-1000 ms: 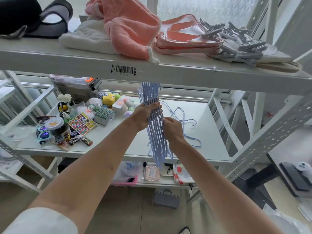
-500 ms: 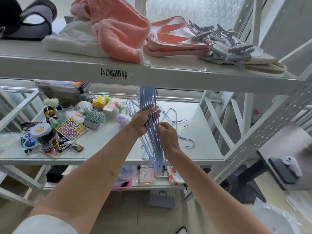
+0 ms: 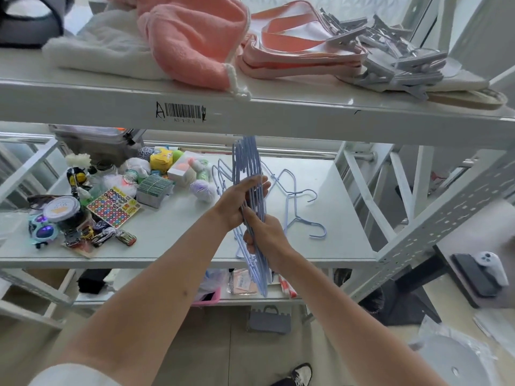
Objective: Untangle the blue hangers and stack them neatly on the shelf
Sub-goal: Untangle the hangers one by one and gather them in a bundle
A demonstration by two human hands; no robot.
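At the far left of the middle shelf [image 3: 172, 246] we see a jumble of small things: blue toy sunglasses [image 3: 41, 228], a round lidded tin [image 3: 60, 208], a sheet of bright stickers [image 3: 113, 206] and a few toy cars [image 3: 111, 235] near the front edge. On the top shelf [image 3: 278, 118], left of centre, a pink towel [image 3: 192, 37] lies over a white one, its edge hanging just over the shelf lip.

Our left hand [image 3: 237, 203] reaches in from the lower left and grips the bundle of blue hangers [image 3: 249, 165] near its middle, fingers curled round the far side. The bundle stands nearly upright in front of the middle shelf; its top reaches up to the underside of the top shelf and its lower end hangs below the shelf's front edge.

Just below and to the right, our right hand [image 3: 266, 236] also has hold of the bundle, fingers wrapped round the lower part; the two hands touch or nearly touch.

Right of the hands, loose blue hangers [image 3: 303, 207] lie flat on the middle shelf, hooks pointing right, apart from the held bundle. Above them on the top shelf sits a heap of grey clip hangers [image 3: 390, 51]. At the far right, low down, a white game controller [image 3: 490, 267] rests on a dark pad.
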